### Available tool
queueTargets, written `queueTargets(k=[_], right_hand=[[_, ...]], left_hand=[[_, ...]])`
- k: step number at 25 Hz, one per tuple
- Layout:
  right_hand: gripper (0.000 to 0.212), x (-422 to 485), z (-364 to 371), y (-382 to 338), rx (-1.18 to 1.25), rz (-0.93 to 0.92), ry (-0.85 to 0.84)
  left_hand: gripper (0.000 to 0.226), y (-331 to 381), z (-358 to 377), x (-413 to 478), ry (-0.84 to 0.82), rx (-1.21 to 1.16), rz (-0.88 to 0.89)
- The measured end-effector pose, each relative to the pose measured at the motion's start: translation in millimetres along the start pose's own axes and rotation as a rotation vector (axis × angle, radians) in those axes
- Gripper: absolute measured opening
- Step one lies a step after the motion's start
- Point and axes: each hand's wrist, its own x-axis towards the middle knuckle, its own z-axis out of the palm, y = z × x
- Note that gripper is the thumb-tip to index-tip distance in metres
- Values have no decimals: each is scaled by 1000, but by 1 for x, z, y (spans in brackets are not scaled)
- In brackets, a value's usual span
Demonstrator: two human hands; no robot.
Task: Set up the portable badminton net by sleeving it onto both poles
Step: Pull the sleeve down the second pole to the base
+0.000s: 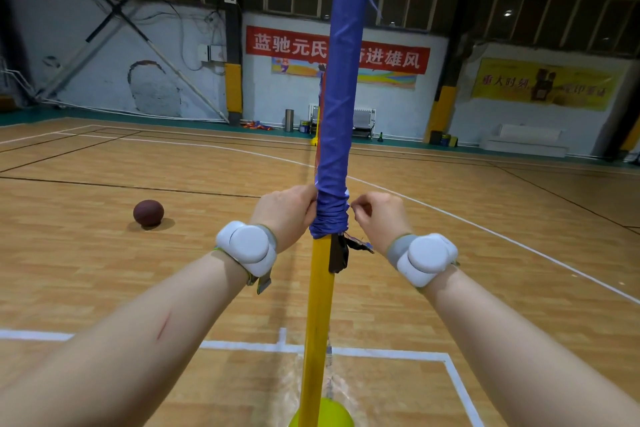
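A yellow pole [318, 315] stands upright right in front of me on a yellow-green base [337, 412]. The net's blue sleeve [341, 87] covers the pole's upper part and bunches in folds at its lower end [329, 218]. My left hand [287, 210] grips the bunched sleeve from the left. My right hand [377, 215] pinches at the sleeve's right edge, fingers curled. A dark strap with frayed bits [341, 253] hangs just under the sleeve. The far pole with its yellow base [316, 140] shows behind, mostly hidden. Thin net mesh trails down by the pole.
A dark red ball [148, 213] lies on the wooden court floor to the left. White court lines [242, 345] cross below my arms. Along the far wall stand a bin [289, 120], a bench [363, 121] and a white sofa [526, 142].
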Motion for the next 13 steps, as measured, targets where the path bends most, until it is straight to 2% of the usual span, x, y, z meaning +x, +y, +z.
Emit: queueTargets(k=[3,6,9,13], right_hand=[[22,-14,14,13,24,58,-96],[19,-21,23,15,107,82,-117],[18,-23,28,13,137,83,-88],[18,-23,28,7,129,84,-4]], left_hand=[[23,2,8,-16,-27,85,-39],[27,5,17,-26,-114,180,14],[32,4,24,-31,-174,235,92],[34,-6,22,-31,-144,270,175]])
